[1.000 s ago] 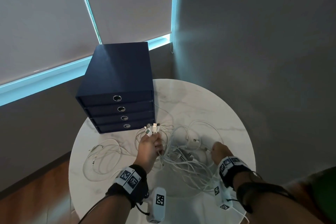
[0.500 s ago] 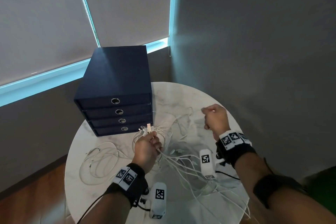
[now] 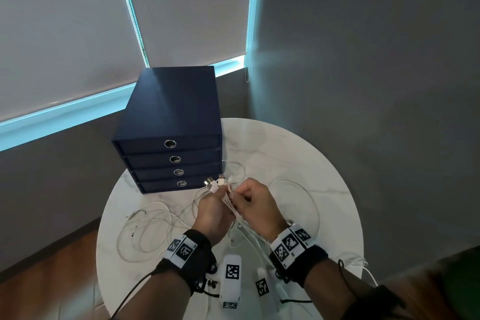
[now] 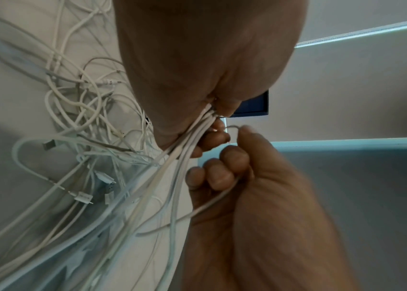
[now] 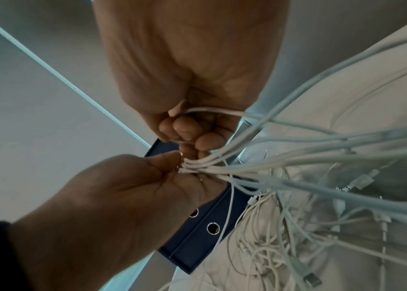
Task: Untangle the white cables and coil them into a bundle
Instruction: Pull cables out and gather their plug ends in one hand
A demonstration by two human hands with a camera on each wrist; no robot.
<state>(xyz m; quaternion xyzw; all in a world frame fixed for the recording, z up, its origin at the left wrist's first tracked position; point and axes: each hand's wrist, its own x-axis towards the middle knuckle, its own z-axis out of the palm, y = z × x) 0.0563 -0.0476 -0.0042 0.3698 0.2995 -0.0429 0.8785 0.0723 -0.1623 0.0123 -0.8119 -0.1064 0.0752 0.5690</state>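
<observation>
Several white cables (image 3: 230, 204) run as one bunch through my left hand (image 3: 217, 199), which grips them just below their plug ends (image 3: 214, 182). My right hand (image 3: 242, 196) has come up against the left one and holds a single thin cable (image 4: 212, 202) in its curled fingers. In the left wrist view the bunch (image 4: 192, 137) leaves my left fist and fans down to a tangled heap (image 4: 80, 110) on the table. The right wrist view shows my right hand (image 5: 189, 133) above my left hand (image 5: 147, 173), with the strands (image 5: 212, 167) pinched between them.
A navy box of drawers (image 3: 171, 135) stands at the back left of the round white marble table (image 3: 293, 153), close to my hands. More loose cable loops (image 3: 145, 231) lie on the table's left side. A grey wall stands to the right, window blinds behind.
My right hand, raised to the right with a cable half a second ago, has swung left and now meets the left hand at the bunch. The left hand has kept its grip.
</observation>
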